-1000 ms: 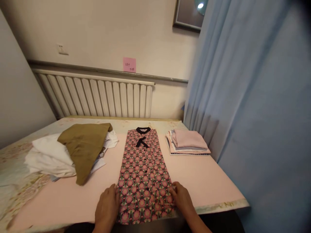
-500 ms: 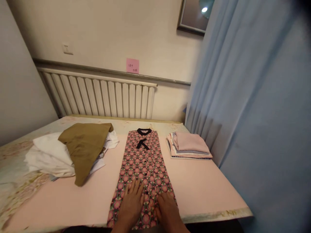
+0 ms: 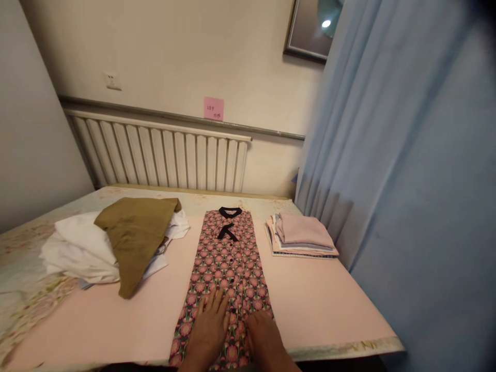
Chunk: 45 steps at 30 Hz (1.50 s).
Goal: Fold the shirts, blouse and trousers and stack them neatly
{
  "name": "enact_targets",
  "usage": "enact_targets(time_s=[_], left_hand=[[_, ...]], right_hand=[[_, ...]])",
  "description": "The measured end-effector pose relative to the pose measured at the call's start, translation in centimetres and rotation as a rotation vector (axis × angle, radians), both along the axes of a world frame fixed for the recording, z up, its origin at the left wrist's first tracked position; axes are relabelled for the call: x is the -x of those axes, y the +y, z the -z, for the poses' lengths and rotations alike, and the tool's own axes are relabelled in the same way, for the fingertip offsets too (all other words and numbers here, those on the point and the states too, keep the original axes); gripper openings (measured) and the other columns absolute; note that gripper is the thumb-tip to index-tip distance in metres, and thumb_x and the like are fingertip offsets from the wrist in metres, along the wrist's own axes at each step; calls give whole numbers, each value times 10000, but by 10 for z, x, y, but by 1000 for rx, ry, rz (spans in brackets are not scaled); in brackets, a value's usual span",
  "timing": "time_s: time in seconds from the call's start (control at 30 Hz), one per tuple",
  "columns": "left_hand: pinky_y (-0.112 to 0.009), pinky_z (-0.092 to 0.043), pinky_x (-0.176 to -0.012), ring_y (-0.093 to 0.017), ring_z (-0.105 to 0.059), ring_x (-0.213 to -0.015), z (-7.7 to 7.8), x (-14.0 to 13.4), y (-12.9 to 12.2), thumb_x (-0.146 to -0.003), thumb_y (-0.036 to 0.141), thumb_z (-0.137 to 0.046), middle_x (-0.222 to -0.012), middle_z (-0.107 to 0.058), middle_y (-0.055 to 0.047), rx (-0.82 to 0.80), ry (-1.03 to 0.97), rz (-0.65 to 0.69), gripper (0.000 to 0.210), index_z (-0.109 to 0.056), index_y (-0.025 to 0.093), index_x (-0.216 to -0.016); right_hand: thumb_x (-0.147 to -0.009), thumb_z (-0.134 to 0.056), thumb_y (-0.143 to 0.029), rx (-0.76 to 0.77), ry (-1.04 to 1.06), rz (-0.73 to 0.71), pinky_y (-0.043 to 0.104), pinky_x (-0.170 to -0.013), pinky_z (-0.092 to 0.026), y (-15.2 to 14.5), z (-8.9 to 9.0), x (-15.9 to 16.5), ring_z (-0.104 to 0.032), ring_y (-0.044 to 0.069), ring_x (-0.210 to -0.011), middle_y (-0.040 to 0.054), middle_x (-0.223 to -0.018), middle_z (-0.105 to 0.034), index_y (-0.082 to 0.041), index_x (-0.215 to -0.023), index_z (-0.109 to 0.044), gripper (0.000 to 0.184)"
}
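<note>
A long patterned blouse (image 3: 230,268) lies flat and narrow in front of me, its black collar at the far end, with a black tie and dark buttons down the front. My left hand (image 3: 209,323) rests flat on its lower left part, fingers stretched out. On the lower right part, my right hand (image 3: 264,336) is curled with its fingertips tucked down on the cloth by the right edge. The fingertips are hidden beneath that hand. The near hem is partly covered by my wrists.
A loose heap of white clothes (image 3: 83,248) with an olive-brown garment (image 3: 139,232) on top lies at left. Folded clothes (image 3: 304,232) are stacked at right. The pink cloth (image 3: 310,299) covers the table. A radiator (image 3: 163,152) stands behind, and a blue curtain (image 3: 387,155) hangs along the right.
My right hand has shifted slightly left and its fingers have curled more. The blouse's lower right edge has come inward. The left hand has hardly moved; the view has tilted slightly up.
</note>
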<state>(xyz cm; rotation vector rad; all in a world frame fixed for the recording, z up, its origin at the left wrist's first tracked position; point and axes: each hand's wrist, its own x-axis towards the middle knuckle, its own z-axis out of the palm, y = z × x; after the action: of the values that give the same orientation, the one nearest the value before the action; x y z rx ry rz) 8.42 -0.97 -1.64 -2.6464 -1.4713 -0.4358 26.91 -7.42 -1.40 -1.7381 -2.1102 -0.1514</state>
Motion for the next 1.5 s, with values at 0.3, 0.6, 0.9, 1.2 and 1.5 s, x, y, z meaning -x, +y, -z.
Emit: enact_targets(time_s=[0.3,0.6,0.9,1.2,1.5], left_hand=[[-543,-283,-1094,-292,-343,-1384,-6,-1,-2,-926,293,-356,-1476,-439,-77,19,12,0,489,-447,265,-1406],[-545,-260,-1103,-289,-320,-1394,2,0,0,-931,333,-352,-1498,-408,-51,18,11,-1,500,-411,288,-1426],[-540,-283,-1093,-294,-345,-1382,-5,-1,-3,-933,334,-350,-1492,-415,-65,9,28,-6,493,-434,272,-1414],[-552,-295,-1096,-295,-352,-1379,-10,-1,-5,-936,332,-352,-1483,-429,-60,23,34,5,493,-425,267,-1419],[-532,-300,-1092,-283,-369,-1368,-8,-2,-4,-925,316,-371,-1479,-436,-49,3,40,-6,496,-426,280,-1417]], right_hand=[[-869,-529,-178,14,78,-44,291,-728,-457,-2,-23,-1,-605,182,-802,24,-855,-666,-220,-818,-612,106],[-864,-598,-352,19,1,-109,492,-1105,-338,10,0,-28,-353,298,-1366,90,-1469,-427,-195,-1378,-470,553],[-912,-540,-436,73,-30,-88,451,-1143,-281,2,4,-30,-319,263,-1390,19,-1503,-380,-268,-1392,-459,515],[-917,-526,-453,40,-30,-95,445,-1133,-276,1,5,-30,-347,256,-1375,25,-1493,-396,-271,-1382,-474,502],[-928,-508,-433,86,-9,-97,449,-1143,-258,0,4,-30,-325,255,-1388,1,-1523,-335,-288,-1389,-460,486]])
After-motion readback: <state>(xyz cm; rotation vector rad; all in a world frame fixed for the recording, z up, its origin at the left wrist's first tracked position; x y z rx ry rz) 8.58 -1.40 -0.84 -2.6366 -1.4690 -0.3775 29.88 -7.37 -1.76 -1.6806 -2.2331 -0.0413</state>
